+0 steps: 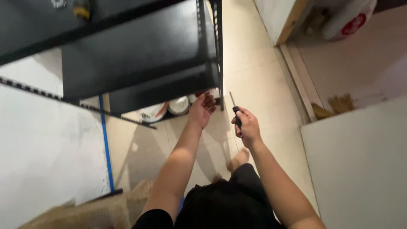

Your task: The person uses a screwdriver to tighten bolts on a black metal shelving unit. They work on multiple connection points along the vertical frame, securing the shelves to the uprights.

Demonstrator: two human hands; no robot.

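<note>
**Hands at the corner of a black metal shelf unit**

Seen from above, a floor of pale beige tiles (254, 72) runs between a white wall (38, 148) on the left and a white flat panel (360, 169) on the right. A black metal shelf unit (140, 55) with perforated upright posts fills the upper left. The left hand (202, 109) is open, fingers loosely spread, palm up, just under the lower shelf's front corner beside the post. The right hand (246, 126) is closed around the dark handle of a slim screwdriver with a thin metal shaft (234, 106), held upright just right of the post, near the left hand. Round white containers (180, 105) sit under the shelf. Bare floor lies open to the right of the hands, up to a pale skirting strip (296, 76).
</note>
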